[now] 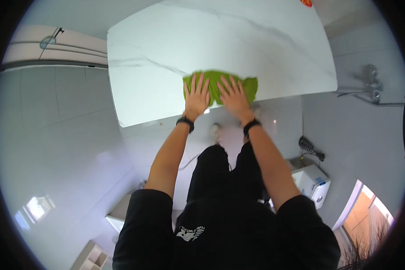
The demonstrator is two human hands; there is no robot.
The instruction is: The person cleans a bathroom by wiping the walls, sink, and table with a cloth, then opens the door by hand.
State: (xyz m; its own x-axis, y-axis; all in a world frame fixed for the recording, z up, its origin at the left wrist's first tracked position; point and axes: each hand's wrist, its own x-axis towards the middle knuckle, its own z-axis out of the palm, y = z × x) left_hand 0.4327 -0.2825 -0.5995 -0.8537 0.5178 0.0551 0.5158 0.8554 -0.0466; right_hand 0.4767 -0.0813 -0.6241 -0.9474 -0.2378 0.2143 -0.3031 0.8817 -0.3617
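Observation:
A green cloth (215, 81) lies spread along the near edge of a white table (166, 40) with grey marbled veins. My left hand (196, 96) rests flat on the cloth's left part, fingers stretched out and pointing away from me. On its right part lies my right hand (234, 95), also flat with its fingers spread. Both palms press on the fabric without gripping it. Some of the cloth under the hands is hidden.
A wall-mounted tap (374, 85) with a pipe is on the right wall. Lower right stand a white box-like appliance (311, 182) and a black brush-like item (307, 144). A white basin-like fixture (117, 216) is at lower left. A red sticker (306, 2) marks the table's far corner.

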